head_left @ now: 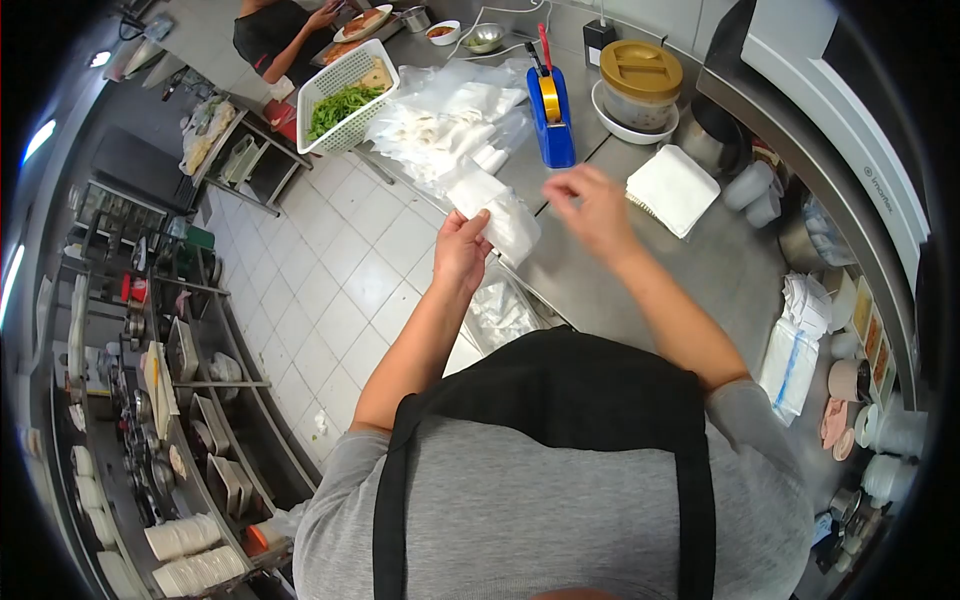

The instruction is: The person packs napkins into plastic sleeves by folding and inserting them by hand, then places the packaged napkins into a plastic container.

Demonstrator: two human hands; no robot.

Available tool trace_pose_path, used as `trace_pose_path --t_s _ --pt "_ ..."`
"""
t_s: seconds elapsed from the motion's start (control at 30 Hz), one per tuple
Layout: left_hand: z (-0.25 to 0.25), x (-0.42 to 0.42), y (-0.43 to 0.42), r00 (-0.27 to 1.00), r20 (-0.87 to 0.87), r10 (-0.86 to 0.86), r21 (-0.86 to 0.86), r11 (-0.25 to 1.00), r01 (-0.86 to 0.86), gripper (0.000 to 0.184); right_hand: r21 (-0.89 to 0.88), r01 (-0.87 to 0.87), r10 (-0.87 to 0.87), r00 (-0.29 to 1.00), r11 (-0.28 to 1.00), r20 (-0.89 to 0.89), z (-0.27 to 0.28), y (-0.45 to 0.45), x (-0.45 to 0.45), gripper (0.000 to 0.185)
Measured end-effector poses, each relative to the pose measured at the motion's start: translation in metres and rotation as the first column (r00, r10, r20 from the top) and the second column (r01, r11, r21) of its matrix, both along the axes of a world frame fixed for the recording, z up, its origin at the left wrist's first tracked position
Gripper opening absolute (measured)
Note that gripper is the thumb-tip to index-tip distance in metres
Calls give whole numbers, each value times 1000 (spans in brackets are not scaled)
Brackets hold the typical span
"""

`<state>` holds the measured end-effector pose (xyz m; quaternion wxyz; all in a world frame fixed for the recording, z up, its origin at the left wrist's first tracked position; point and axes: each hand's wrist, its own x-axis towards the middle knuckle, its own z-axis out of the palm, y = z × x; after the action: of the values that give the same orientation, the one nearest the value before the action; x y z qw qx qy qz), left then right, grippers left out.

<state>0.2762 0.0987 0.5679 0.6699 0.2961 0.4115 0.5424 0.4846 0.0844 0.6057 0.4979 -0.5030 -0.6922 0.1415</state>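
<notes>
My left hand (463,250) is closed on a clear plastic bag (512,232) with folded white napkins inside, held over the counter's front edge. To the right, my right hand (592,212) is raised above the counter, apart from the bag. Its fingers are bent together and slightly blurred; whether something thin is between them I cannot make out. Just beyond it stands a blue tape dispenser (554,135) with a roll of yellow tape (549,98). Many similar white napkin packets (455,115) lie heaped beyond my left hand. A stack of white napkins (674,190) lies to the right.
A white basket (391,80) of green leaves stands at the counter's far left end. A lidded tub (640,90) sits in a white bowl behind the dispenser. Another person (275,38) works at the far left. Wrapped white packs (795,345) lie on the right.
</notes>
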Motion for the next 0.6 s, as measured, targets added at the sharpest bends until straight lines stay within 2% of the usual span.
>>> trace_pose_path --t_s 0.03,0.13,0.23,0.33,0.43,0.5,0.53,0.57,0.6 --pt "3 2 -3 1000 6 -7 12 1000 6 21 49 -33 34 999 998 -32 -8 -4 -11 19" --pt "9 9 -9 999 16 -29 32 999 29 20 126 64 -69 997 990 32 -22 -5 -28 25" --pt "6 9 -11 999 1 -54 28 998 54 19 -169 -6 -4 998 986 -55 -29 0 -33 31" --pt "6 5 -13 996 -37 -79 50 995 81 19 -420 -238 56 914 876 -401 -39 12 -34 32" --pt "6 -6 -15 983 -100 -152 99 982 161 20 -454 -603 176 707 657 -684 -31 15 -18 29" --pt "1 -13 -13 970 -139 -201 138 966 220 20 -498 -571 252 783 653 -568 -19 10 -14 19" --pt "1 -13 -15 979 -133 -152 114 979 167 23 -517 -553 288 814 653 -505 -13 7 -13 15" --pt "0 -13 -17 986 -129 -102 91 989 114 26 -353 -411 348 909 841 -230 -9 5 -12 15" --pt "3 -13 -21 991 -125 -51 66 996 59 29 -113 -298 306 950 948 61 -6 2 -11 16"
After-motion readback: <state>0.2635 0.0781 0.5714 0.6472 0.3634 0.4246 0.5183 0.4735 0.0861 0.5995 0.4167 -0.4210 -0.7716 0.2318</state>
